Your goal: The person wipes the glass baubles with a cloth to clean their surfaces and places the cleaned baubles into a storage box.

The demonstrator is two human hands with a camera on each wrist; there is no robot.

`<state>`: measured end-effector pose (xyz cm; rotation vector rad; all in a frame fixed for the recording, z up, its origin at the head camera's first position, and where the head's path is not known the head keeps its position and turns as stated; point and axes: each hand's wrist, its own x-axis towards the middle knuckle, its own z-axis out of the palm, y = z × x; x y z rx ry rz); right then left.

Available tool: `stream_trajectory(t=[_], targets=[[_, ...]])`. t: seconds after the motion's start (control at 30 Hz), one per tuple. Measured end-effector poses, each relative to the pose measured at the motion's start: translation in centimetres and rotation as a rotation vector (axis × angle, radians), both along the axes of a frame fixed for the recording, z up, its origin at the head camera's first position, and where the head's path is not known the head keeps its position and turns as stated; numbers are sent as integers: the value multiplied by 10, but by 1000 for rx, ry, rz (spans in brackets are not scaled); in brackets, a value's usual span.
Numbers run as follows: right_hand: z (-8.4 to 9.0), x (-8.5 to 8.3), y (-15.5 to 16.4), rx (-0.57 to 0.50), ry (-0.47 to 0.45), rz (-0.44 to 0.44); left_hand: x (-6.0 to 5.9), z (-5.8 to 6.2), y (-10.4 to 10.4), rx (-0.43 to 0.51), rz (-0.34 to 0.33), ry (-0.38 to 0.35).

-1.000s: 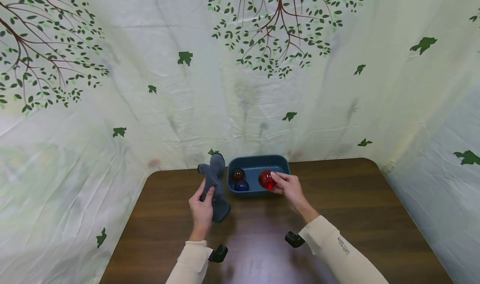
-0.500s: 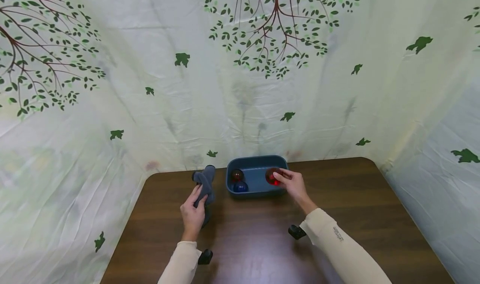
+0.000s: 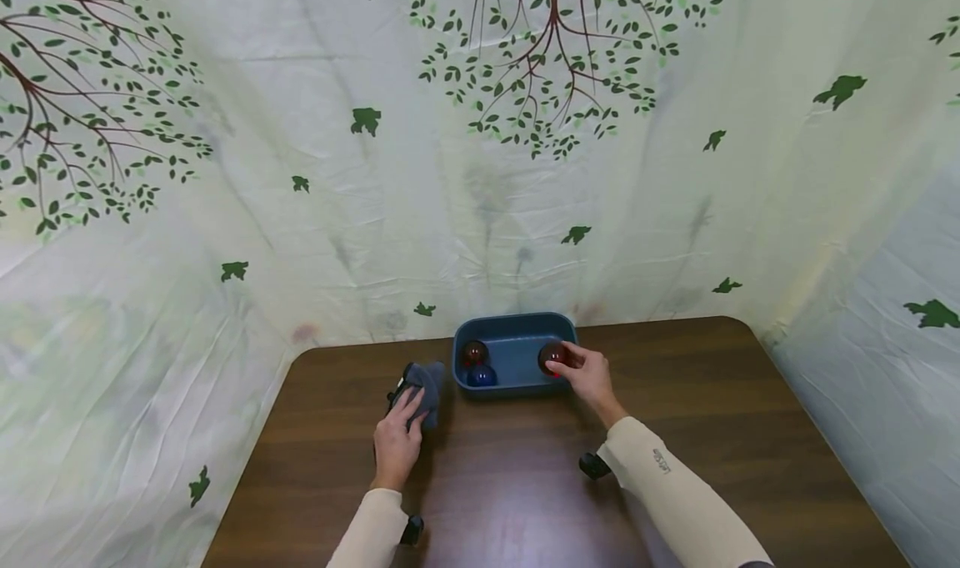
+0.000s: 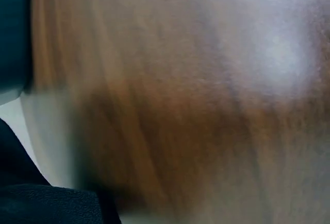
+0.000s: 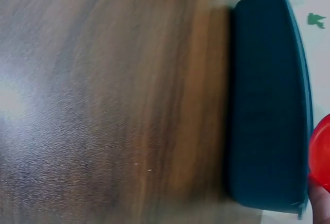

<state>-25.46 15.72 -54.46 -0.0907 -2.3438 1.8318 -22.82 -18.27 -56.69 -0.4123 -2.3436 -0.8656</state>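
My left hand [image 3: 397, 447] grips a soft grey-blue item [image 3: 427, 387] with black edging, its exact kind unclear, just left of the blue tray [image 3: 513, 391]. In the left wrist view, a dark textured piece [image 4: 49, 203] shows at the bottom left corner. At the tray's right end, my right hand [image 3: 591, 380] pinches a clear red ball [image 3: 552, 356] between thumb and fingers. The right wrist view shows part of this red ball [image 5: 322, 152] beside the tray's rim. Inside the tray's left end lie a dark brownish-red ball [image 3: 474, 352] and a blue ball [image 3: 482, 375].
The tray stands near the back edge of a brown wooden table [image 3: 510, 476]. Behind it hangs a pale cloth [image 3: 487, 193] printed with branches and leaves. Black wrist devices sit under both sleeves.
My left hand first moved left and then slightly back right, lowering and turning the grey-blue item. The right hand shifted the red ball a little rightward over the tray.
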Motion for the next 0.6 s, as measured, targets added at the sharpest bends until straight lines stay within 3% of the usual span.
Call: stream_trajectory(t=[0.27, 0.6], targets=[[-9, -1, -4, 104, 74, -71, 2, -11, 5, -92, -26, -43], [-11, 0, -10, 211, 62, -108, 8, -20, 12, -194, -52, -285]])
